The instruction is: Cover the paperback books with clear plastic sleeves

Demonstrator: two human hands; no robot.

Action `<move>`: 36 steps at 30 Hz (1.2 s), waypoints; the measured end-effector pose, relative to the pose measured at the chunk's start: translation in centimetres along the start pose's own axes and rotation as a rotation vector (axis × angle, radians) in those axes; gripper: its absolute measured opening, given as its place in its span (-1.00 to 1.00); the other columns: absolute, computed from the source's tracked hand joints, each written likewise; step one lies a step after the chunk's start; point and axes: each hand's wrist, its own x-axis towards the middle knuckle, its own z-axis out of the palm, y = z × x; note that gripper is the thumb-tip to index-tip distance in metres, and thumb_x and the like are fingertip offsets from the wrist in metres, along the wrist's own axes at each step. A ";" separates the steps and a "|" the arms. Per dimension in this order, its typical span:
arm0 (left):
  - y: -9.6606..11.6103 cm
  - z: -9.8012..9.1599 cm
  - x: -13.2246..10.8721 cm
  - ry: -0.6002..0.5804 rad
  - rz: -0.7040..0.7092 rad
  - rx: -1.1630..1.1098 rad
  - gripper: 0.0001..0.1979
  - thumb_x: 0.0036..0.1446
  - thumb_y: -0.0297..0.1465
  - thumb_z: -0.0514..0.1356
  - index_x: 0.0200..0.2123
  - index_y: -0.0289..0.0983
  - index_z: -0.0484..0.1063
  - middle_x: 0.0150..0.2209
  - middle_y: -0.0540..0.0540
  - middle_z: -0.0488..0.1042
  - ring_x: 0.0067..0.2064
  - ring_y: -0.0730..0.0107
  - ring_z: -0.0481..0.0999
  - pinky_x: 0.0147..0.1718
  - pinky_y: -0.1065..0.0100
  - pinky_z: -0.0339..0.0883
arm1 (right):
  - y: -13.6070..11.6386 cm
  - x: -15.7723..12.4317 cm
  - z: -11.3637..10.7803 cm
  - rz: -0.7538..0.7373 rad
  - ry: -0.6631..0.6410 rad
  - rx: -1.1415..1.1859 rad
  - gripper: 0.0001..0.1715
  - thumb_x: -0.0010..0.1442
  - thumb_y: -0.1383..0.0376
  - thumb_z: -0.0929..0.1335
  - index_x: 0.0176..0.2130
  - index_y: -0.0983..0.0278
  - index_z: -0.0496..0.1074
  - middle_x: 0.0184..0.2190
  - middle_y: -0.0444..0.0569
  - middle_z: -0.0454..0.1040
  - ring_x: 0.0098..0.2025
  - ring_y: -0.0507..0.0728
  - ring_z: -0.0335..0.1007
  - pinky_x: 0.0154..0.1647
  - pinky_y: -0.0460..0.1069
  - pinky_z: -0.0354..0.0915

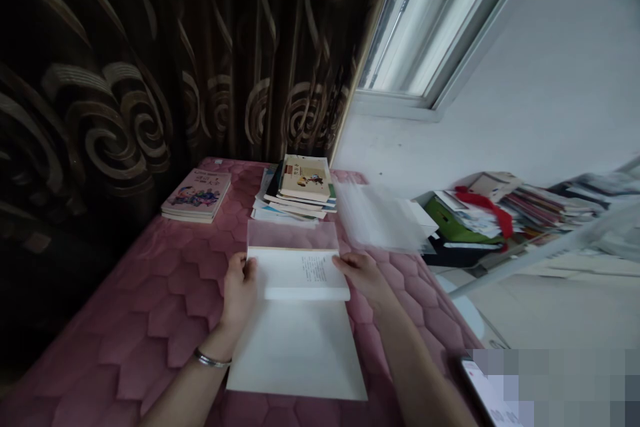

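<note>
An open book (287, 275) lies in front of me, turned sideways, with printed text on the right part of its upper page. Below it a broad pale page or cover (300, 350) spreads flat toward me. A strip of translucent plastic film (293, 234) sticks out beyond the book's far edge. My left hand (240, 287), with a silver bracelet at the wrist, is closed on the book's left edge, thumb on top. My right hand (361, 275) pinches the upper right edge between thumb and fingers. The fingers under the book are hidden.
A pink quilted cover (165, 300) lies under everything. Beyond the book stand a book stack (306, 180) and, left, pink-covered books (197, 197). Clear plastic sheets (380, 217) lie right, near a heap of papers and a green item (463, 224). A phone (487, 390) is lower right.
</note>
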 end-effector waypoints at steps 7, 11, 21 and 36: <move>-0.2 0.1 0.0 0.007 -0.019 -0.001 -0.82 0.08 -0.23 0.08 -0.32 -0.22 0.30 -0.40 -0.06 0.49 -0.35 0.30 0.51 -0.36 0.32 0.35 | -0.2 0.0 1.3 0.033 0.141 -0.088 -0.67 -0.06 0.12 0.33 -0.70 0.20 0.24 -0.70 -0.16 0.27 -0.55 0.09 0.21 -0.52 -0.03 0.02; 0.1 0.2 -0.1 0.017 -0.044 -0.038 -0.82 0.06 -0.23 0.10 -0.34 -0.21 0.29 -0.43 -0.04 0.48 -0.38 0.32 0.49 -0.38 0.34 0.33 | 0.2 0.1 1.3 0.065 0.121 0.090 -0.71 -0.12 0.08 0.40 -0.61 0.22 0.33 -0.65 -0.13 0.35 -0.53 0.10 0.26 -0.52 -0.02 0.10; 0.0 0.1 0.2 0.002 -0.104 -0.166 -0.81 0.00 -0.22 0.12 -0.39 -0.22 0.35 -0.44 -0.02 0.48 -0.38 0.35 0.45 -0.34 0.36 0.30 | 0.8 0.3 0.4 -0.040 -0.084 0.074 -0.55 -0.02 -0.06 0.35 -0.56 0.26 0.43 -0.60 -0.11 0.41 -0.51 0.09 0.27 -0.51 -0.04 0.12; 0.1 0.2 0.2 0.033 -0.112 -0.106 -0.77 0.01 -0.17 0.13 -0.49 -0.20 0.30 -0.55 0.01 0.40 -0.47 0.35 0.38 -0.44 0.35 0.20 | 0.4 -0.5 0.2 0.068 -0.269 0.339 -0.51 -0.07 -0.07 0.46 -0.30 0.26 0.57 -0.35 0.00 0.58 -0.28 0.20 0.46 -0.29 0.03 0.33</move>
